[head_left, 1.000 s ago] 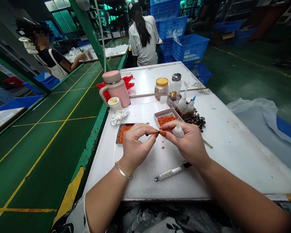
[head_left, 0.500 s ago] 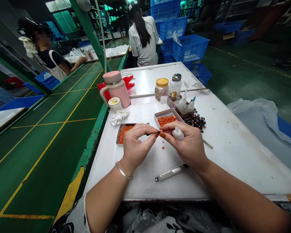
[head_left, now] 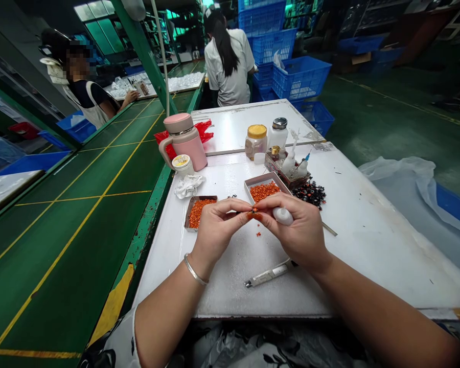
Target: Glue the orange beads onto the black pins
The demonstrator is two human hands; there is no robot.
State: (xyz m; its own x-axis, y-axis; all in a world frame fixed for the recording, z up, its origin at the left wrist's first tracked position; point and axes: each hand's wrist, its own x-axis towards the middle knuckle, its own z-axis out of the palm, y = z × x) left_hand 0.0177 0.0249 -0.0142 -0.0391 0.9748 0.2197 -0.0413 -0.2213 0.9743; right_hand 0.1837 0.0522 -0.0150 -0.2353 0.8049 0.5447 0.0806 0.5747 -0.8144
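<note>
My left hand (head_left: 216, 232) is closed, its thumb and forefinger pinching a tiny black and orange piece (head_left: 254, 210). Fingertips of my right hand (head_left: 304, 230) meet the same piece from the other side. A small white squeeze bottle (head_left: 283, 216) is tucked in the curled fingers of my right hand, partly hidden. Just beyond my hands lies an open box of orange beads (head_left: 263, 191). Another box of orange beads (head_left: 200, 213) is beside my left hand. A few loose orange beads (head_left: 258, 234) lie on the white table below my fingertips.
A pile of black pieces (head_left: 310, 193) lies at right, by a tray of bottles (head_left: 289, 171). Two jars, a pink thermos (head_left: 187, 143) and crumpled tissue (head_left: 189, 186) stand farther back. A pen-like tool (head_left: 268, 274) lies nearer. A green conveyor (head_left: 80, 204) runs left; two people work beyond.
My fingertips have shifted slightly, and orange now shows on the piece. The bottle has tilted in my right hand, so its nozzle no longer shows. More of the left bead box is uncovered.
</note>
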